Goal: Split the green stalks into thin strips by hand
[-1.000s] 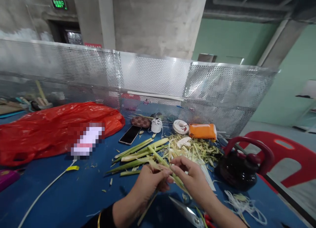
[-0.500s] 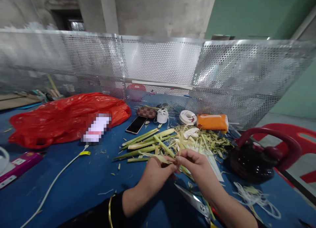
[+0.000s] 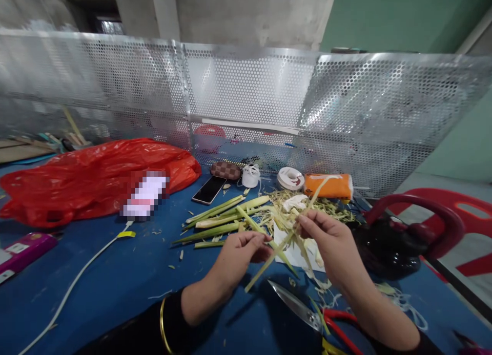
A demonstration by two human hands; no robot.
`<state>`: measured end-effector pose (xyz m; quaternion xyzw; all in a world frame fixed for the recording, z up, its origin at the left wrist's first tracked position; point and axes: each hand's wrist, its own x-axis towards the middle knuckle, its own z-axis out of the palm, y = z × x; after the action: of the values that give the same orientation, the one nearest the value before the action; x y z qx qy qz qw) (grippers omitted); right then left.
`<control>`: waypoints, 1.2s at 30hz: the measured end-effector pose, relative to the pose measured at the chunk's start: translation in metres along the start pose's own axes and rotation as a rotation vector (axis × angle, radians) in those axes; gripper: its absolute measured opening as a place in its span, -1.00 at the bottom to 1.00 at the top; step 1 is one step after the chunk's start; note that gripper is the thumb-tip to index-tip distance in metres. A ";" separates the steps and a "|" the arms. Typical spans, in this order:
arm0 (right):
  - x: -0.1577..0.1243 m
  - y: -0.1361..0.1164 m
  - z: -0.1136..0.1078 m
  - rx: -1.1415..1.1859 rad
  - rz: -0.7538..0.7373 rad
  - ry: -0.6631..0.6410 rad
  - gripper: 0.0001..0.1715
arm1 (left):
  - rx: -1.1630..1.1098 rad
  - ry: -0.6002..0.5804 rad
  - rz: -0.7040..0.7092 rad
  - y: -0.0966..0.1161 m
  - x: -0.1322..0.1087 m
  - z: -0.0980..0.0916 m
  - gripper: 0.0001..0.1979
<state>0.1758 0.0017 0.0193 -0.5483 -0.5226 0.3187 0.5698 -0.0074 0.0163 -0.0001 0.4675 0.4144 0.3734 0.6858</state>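
My right hand [image 3: 329,236] pinches several pale, flat leaf strips [image 3: 282,246] where they cross. One strip end points up past the fingertips, and others hang down toward the table. To the left, my left hand [image 3: 246,250] is closed with thumb against fingers, close to the strips; whatever lies in that pinch is too small to make out. Scissors [image 3: 295,305] with red handles lie beneath and in front of my hands, blades apart from the strips. Behind my left hand is a row of green stalks [image 3: 219,224].
Leaf scraps [image 3: 334,209] are heaped behind my right hand, partly on white paper [image 3: 294,253]. A dark kettle [image 3: 388,250] stands at right. Farther back are a ribbon spool [image 3: 291,178], an orange packet [image 3: 328,185] and a phone [image 3: 209,189]. A red bag [image 3: 96,173] and cable [image 3: 82,286] lie left.
My hands have drawn apart, the right moving right and up with the leaf strips. More of the strips and the scissors' red handles now show. The view has shifted slightly.
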 end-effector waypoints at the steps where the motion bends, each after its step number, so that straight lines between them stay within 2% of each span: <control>1: 0.002 0.000 -0.002 0.011 0.000 0.015 -0.68 | -0.003 -0.012 -0.004 0.000 0.000 0.000 -0.65; 4: 0.005 -0.001 -0.004 0.056 0.019 0.049 -0.67 | 0.011 -0.075 -0.049 0.000 0.000 -0.001 -0.57; 7: 0.006 0.001 -0.002 0.068 0.017 0.081 -0.66 | 0.051 -0.119 -0.072 0.002 0.000 -0.002 -0.62; 11: 0.005 0.003 -0.001 0.055 -0.010 0.102 -0.68 | 0.048 -0.037 -0.064 0.005 0.001 -0.004 -0.68; 15: 0.003 0.000 -0.001 0.050 -0.059 0.086 -0.74 | 0.123 0.015 0.077 0.006 0.001 -0.004 -0.67; 17: 0.002 -0.004 -0.002 -0.034 -0.118 0.047 -0.75 | 0.134 0.052 0.141 0.008 0.002 -0.003 -0.69; 19: 0.000 -0.009 -0.003 -0.145 -0.163 -0.050 -0.73 | 0.118 0.049 0.160 0.010 0.002 -0.003 -0.72; 22: -0.005 -0.015 -0.002 -0.274 -0.185 -0.227 -0.70 | 0.093 -0.064 0.126 0.012 0.002 -0.005 -0.70; 24: -0.007 -0.015 -0.002 -0.318 -0.180 -0.296 -0.69 | 0.092 -0.110 0.111 0.012 0.001 -0.006 -0.72; 27: -0.009 -0.013 0.000 -0.307 -0.141 -0.379 -0.70 | 0.034 -0.030 0.094 0.010 0.001 -0.006 -0.76; 30: -0.007 -0.009 0.001 -0.277 -0.111 -0.418 -0.69 | -0.158 0.083 0.053 0.007 0.003 -0.007 -0.77; 33: -0.004 -0.008 0.000 -0.266 -0.108 -0.370 -0.67 | -0.344 0.133 0.054 0.007 0.007 -0.009 -0.76; 36: -0.002 -0.010 -0.003 -0.279 -0.138 -0.273 -0.65 | -0.408 0.190 0.100 0.007 0.013 -0.015 -0.76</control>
<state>0.1767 -0.0027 0.0287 -0.5364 -0.6705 0.2746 0.4328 -0.0169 0.0346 0.0009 0.3019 0.3693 0.5256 0.7045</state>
